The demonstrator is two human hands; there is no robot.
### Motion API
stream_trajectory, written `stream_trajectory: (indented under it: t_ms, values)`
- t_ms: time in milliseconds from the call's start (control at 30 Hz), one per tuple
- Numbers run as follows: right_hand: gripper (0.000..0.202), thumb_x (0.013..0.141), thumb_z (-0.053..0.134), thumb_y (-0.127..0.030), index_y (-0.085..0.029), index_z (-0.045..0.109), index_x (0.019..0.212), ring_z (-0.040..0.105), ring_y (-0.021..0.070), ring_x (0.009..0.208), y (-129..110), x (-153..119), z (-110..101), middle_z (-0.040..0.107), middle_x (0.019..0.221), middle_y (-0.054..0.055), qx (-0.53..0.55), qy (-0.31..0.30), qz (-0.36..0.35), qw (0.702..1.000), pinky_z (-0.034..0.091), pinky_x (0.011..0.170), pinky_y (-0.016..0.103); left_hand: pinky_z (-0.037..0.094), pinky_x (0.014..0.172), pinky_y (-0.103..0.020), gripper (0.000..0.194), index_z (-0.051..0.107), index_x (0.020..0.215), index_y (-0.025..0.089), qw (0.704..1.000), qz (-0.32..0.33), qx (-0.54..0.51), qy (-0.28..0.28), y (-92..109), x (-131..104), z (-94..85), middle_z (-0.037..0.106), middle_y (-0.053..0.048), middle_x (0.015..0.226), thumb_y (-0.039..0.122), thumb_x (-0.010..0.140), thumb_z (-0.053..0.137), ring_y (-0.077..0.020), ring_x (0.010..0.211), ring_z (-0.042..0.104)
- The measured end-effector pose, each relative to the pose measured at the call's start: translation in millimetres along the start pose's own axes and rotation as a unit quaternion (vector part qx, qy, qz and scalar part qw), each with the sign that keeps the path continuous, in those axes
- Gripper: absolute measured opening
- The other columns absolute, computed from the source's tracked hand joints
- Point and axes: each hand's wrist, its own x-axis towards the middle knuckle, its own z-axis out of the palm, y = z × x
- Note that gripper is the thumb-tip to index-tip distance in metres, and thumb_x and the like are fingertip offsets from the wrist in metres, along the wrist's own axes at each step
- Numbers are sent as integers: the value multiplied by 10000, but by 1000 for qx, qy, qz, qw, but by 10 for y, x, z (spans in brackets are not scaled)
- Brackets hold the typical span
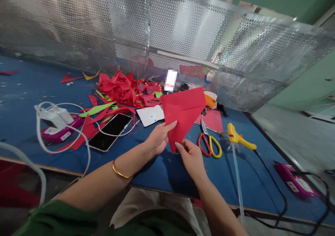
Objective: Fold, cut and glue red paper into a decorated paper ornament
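Both hands hold a folded piece of red paper above the front of the blue table. It is wide at the top and narrows to a point at the bottom. My left hand grips its left side, thumb lying on the front face. My right hand pinches the lower tip between thumb and fingers. Just right of the paper lie scissors with one red and one yellow handle. Behind the paper, a white card with small blue dots is partly covered.
Red paper scraps are heaped at the back left. A phone with a white cable lies left, near a purple power strip. At right are a yellow glue gun and another purple power strip. A perforated metal screen borders the back.
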Motion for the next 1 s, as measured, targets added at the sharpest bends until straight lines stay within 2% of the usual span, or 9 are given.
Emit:
stream_trajectory:
  t_ms: [100,233,500,667,733,833,1000]
  values:
    - [230,829,633,-430,-209,647,766,567,149,660,41,-1,10,662,695,-14,-2,-23,13,1000,429,659,267,614,730,-289,125,719,932,73,1000,9,3,-6,5,7,-10,784,-127,862,92,919,595,-170,661,728]
    - [212,836,626,-398,-219,621,722,594,164,676,87,1,11,665,673,-14,-19,-28,20,999,446,696,284,599,653,-241,81,715,905,80,1000,11,9,-21,-3,13,-33,780,-119,844,116,897,643,-156,636,718]
    - [196,843,623,-372,-220,637,720,642,168,667,75,-2,5,706,677,-8,-18,-25,21,999,467,697,286,576,650,-255,83,714,894,82,1000,6,13,-26,-13,25,-51,778,-120,852,135,891,649,-160,639,707]
    - [191,834,631,-379,-220,649,729,655,176,665,66,2,1,710,664,-5,6,-28,26,999,482,699,294,546,583,-270,219,720,986,88,998,-18,17,-54,18,21,-65,776,-118,861,258,952,586,-181,638,703]
    - [192,818,647,-390,-220,654,731,664,181,668,55,1,-2,721,680,2,23,-30,34,999,491,705,300,555,612,-282,327,712,1062,101,998,-24,5,-63,35,19,-59,778,-114,876,346,997,506,-196,685,718]
    - [189,794,668,-403,-217,679,760,679,187,674,29,-3,-7,737,708,9,50,-33,47,997,502,707,301,581,754,-317,434,686,1160,125,997,-11,-20,-75,55,12,-33,780,-104,918,431,1031,407,-213,798,737]
    - [190,789,674,-404,-217,686,756,667,180,661,18,-10,-15,725,687,2,47,-28,51,997,489,689,290,570,877,-362,466,655,1235,121,997,-13,-20,-71,61,1,-3,775,-120,1002,425,1048,355,-236,914,738]
